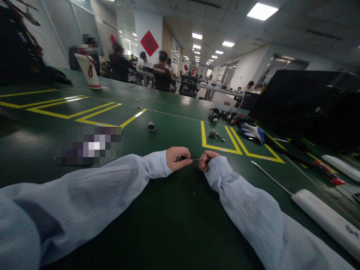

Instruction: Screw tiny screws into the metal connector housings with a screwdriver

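My left hand (176, 157) is closed around a small dark round part (181, 158) with a shiny rim, held just above the green table (157, 210). My right hand (207, 160) pinches the handle end of a thin metal tool (197, 159) whose tip points left into the round part. Both arms wear pale blue sleeves and rest on the table.
A small metal cylinder (151, 126) and a metal bit (216, 135) lie beyond my hands. Further right are dark tools (225, 115), a white-blue glove (253, 132), a red-handled screwdriver (327, 173) and a white power strip (326, 217). A paper cup (89, 71) stands far left; seated people work behind.
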{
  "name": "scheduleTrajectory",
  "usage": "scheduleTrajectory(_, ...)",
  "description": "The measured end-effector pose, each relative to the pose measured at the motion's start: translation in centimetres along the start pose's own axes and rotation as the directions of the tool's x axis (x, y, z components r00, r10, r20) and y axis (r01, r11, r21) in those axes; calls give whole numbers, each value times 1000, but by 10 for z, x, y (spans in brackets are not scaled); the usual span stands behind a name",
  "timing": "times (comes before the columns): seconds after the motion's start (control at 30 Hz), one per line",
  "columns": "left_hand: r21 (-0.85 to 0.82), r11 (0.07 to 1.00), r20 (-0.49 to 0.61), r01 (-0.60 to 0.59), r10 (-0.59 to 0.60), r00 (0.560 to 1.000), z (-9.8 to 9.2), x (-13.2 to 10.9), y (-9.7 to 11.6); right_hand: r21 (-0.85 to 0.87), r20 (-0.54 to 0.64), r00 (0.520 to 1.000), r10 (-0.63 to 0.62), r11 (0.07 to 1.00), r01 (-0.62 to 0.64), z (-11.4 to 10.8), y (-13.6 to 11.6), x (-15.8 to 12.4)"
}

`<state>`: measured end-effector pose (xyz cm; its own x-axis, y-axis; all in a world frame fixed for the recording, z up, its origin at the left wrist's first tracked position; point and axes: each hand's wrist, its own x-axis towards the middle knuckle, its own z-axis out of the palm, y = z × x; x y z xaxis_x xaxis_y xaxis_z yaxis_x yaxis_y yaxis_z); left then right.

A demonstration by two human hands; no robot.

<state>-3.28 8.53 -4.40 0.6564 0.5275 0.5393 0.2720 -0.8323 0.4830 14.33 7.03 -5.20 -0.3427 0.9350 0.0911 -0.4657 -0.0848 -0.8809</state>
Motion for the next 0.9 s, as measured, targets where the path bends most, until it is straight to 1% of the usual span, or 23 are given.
scheduleTrajectory(0.1, 3, 1000, 9, -8, 8, 1000, 1, -2, 2, 64, 26, 1000, 14, 998, -16, -1, -1, 0)
scheduleTrajectory(0.17, 21, 1000, 30, -18, 17, 999, 1, -4, 4, 123, 16, 1000, 20, 992, -22, -4, -3, -1)
scheduleTrajectory(0.23, 65, 996, 57, -59, 55, 997, 2, -3, 4, 170, -38, 999, 17, 985, -11, -10, -7, -2)
scheduleTrajectory(0.33, 207, 966, 108, -156, 136, 985, 5, 6, 2, 159, -180, 983, -33, 985, 62, -28, -17, -4)
scheduleTrajectory(0.43, 383, 901, 167, -205, 151, 974, 16, 29, -2, 142, -251, 964, -86, 982, 124, -52, -29, -8)
scheduleTrajectory(0.5, 487, 852, 173, -191, 120, 978, 28, 50, -7, 123, -299, 947, -117, 979, 159, -69, -39, -13)
scheduleTrajectory(0.53, 512, 840, 173, -179, 103, 979, 34, 61, -9, 112, -322, 938, -132, 978, 177, -78, -44, -16)
scheduleTrajectory(0.63, 510, 849, 180, -141, 56, 982, 54, 92, -17, 73, -380, 908, -176, 973, 219, -99, -55, -25)
scheduleTrajectory(0.73, 472, 871, 214, -135, 35, 976, 70, 115, -25, 29, -414, 887, -205, 971, 238, -113, -61, -30)
scheduleTrajectory(0.8, 445, 885, 267, -139, 17, 964, 76, 122, -30, 10, -428, 878, -212, 971, 240, -118, -61, -29)
scheduleTrajectory(0.9, 425, 892, 329, -151, 3, 944, 78, 125, -33, 8, -445, 871, -208, 972, 236, -119, -59, -23)
